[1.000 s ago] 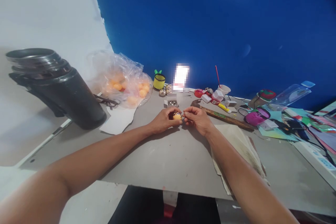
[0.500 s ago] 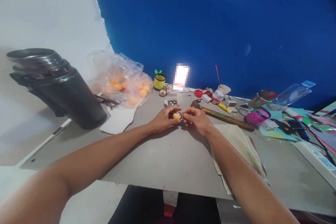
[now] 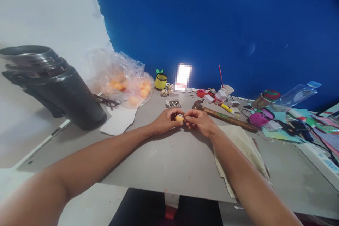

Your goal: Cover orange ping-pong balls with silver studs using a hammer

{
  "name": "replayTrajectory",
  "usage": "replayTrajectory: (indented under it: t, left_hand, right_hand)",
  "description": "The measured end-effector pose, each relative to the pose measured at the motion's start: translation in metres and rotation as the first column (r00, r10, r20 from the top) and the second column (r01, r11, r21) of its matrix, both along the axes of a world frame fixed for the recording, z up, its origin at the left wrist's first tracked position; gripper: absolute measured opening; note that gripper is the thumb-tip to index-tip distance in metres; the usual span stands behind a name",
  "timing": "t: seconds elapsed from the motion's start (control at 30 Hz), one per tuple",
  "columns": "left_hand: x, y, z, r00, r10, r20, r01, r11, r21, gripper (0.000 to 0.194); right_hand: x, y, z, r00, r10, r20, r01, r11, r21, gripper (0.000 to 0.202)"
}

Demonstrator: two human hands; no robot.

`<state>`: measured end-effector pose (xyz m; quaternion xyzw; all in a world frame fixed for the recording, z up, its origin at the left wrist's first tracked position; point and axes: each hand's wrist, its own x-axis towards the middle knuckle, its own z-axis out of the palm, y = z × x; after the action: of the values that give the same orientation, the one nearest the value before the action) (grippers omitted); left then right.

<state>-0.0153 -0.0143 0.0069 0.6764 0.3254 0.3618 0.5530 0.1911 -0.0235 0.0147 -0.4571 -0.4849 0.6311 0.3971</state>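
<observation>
My left hand (image 3: 164,121) is closed around a small orange ball (image 3: 179,118), whose upper side carries shiny metal pieces like tack heads. At the ball's right side is my right hand (image 3: 199,121), its thumb and forefinger pinched together. Whatever is between those fingertips is too small to make out. Just beyond the hands stands a little open box (image 3: 174,104) filled with shiny metal bits, probably tacks. Farther back, shiny studded balls (image 3: 164,92) lie by a yellow cup-shaped craft piece (image 3: 160,82).
A large black flask (image 3: 66,88) stands at left, near a clear bag (image 3: 124,84) of orange balls. Right of the hands lie a hammer (image 3: 227,117) and a folded cloth (image 3: 235,152). Craft pieces, a clear bottle (image 3: 299,95) and a power strip (image 3: 320,159) are farther right.
The view has shifted slightly. My left hand still holds the ball, and my right fingertips stay at its right side with barely any visible movement.
</observation>
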Motion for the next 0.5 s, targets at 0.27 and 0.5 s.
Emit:
replayTrajectory:
  t: [0.27,0.5]
  left_hand:
    - [0.0001,0.0022,-0.0032,1.000,0.007,-0.014,-0.007,0.999,0.040,0.038]
    - [-0.0021,0.0047,-0.0060,1.000,-0.009,0.019,0.009,1.000,0.020,0.046]
  right_hand:
    - [0.0005,0.0010,0.0007,1.000,0.018,0.001,-0.018,1.000,0.011,0.039]
    - [0.0000,0.0013,-0.0001,1.000,0.012,0.007,-0.012,1.000,0.016,0.042]
